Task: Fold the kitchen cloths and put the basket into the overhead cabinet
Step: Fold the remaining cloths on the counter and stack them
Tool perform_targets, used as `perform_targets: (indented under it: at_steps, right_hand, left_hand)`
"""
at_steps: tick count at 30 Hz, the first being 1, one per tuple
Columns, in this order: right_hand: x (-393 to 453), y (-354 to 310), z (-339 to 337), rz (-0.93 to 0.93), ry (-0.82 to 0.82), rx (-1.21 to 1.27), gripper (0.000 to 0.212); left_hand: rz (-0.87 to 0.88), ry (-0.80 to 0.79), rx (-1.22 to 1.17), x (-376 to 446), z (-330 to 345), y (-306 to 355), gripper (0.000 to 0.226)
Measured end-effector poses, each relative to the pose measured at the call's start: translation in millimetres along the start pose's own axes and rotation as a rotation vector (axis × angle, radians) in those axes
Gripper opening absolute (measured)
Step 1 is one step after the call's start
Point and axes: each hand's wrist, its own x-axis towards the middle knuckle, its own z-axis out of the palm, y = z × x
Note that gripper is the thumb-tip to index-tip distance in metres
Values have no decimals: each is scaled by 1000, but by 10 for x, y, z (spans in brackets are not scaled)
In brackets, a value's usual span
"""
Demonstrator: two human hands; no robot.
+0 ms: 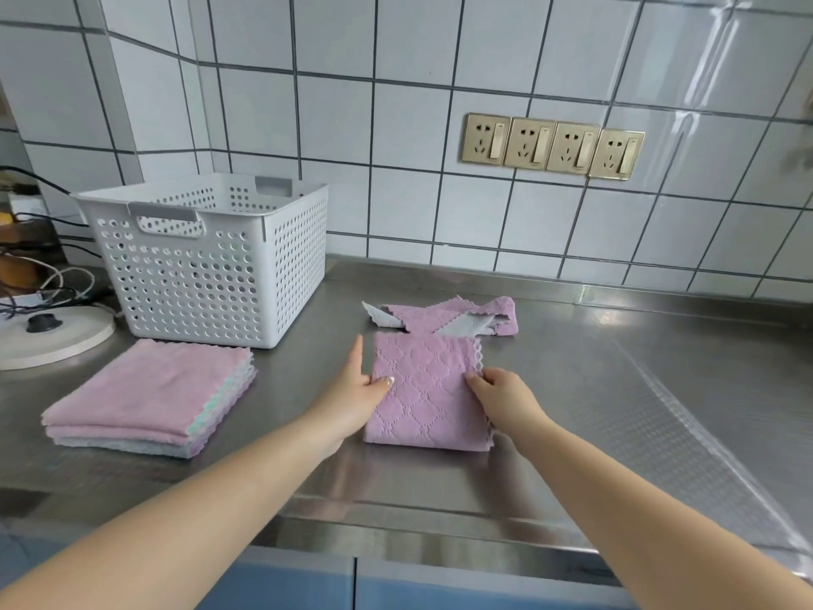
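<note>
My left hand (pixel 358 385) lies flat against the left edge of the folded pink quilted cloth (pixel 424 394), fingers straight and pointing away from me, with my thumb resting on top of the fabric. My right hand (pixel 501 396) sits at the cloth's right edge, where my curled fingers pinch the scalloped border near its middle. The cloth lies folded into a tall rectangle on the stainless steel counter (pixel 594 389), right in front of me. Just behind it, touching or nearly touching its far edge, an unfolded pink and grey cloth (pixel 444 317) lies crumpled, with its grey underside showing in places. To my left, a stack of folded cloths (pixel 149 396) rests on the counter, pink on top, with pale green and grey layers showing at the edges below. Behind that stack stands the white perforated basket (pixel 206 257), upright near the tiled wall (pixel 396 125), with grey handles on its rim; I cannot tell what is inside. Further left sits a round white appliance base (pixel 53 341) with black cables (pixel 39 244) trailing over it. Four gold wall sockets (pixel 552 145) are mounted in a row on the tiles to the right.
</note>
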Motion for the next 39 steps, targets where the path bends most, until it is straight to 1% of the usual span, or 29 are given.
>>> perform_targets:
  at_steps: [2, 6, 9, 12, 14, 15, 16, 18, 19, 20, 22, 25, 27, 29, 34, 39]
  right_hand:
    - [83, 19, 20, 59, -55, -73, 42]
    - [157, 23, 36, 94, -83, -162, 40]
    - [185, 27, 43, 85, -83, -207, 38]
    - [211, 41, 56, 88, -84, -213, 34]
    - [227, 45, 16, 137, -104, -147, 24]
    - [219, 25, -23, 163, -114, -124, 19]
    - [223, 8, -71, 158, -102, -165, 25]
    - [228, -44, -161, 45, -29, -429, 43]
    - [229, -77, -165, -37, 14, -512, 46]
    - [212, -131, -137, -107, 30, -533, 45]
    - [185, -235, -1, -185, -11, -575, 42]
    - [122, -269, 313, -209, -155, -705, 44]
    - [62, -172, 438, -200, -227, -719, 47]
    - [16, -36, 426, -195, -222, -705, 49]
    - [-22, 138, 282, -110, -194, -731, 61]
    - [-27, 118, 299, -102, -187, -743, 62]
  left_hand:
    - [-45, -14, 39, 25, 18, -9, 74]
    - [-57, -36, 114, 32, 28, -9, 43]
    - [-152, -53, 54, 53, 31, 2, 35]
    - [-186, -93, 38, 66, 15, 21, 36]
    - [-165, -143, 84, 48, -25, 97, 40]
    - [-116, -153, 179, 44, -62, 135, 41]
    - [-41, -133, 354, 46, -107, 174, 44]
    - [103, -24, 748, 80, -190, 203, 52]
    - [144, 2, 837, 100, -197, 204, 52]
    - [171, -17, 861, 106, -169, 218, 51]
    - [196, -118, 886, 117, -30, 233, 47]
    - [215, -187, 1036, 120, 202, 189, 47]
    - [195, -205, 1091, 137, 257, 76, 50]
    - [174, -205, 1109, 134, 252, -29, 53]
    - [160, -194, 1122, 132, 195, -88, 61]
    - [150, -195, 1111, 143, 195, -84, 61]
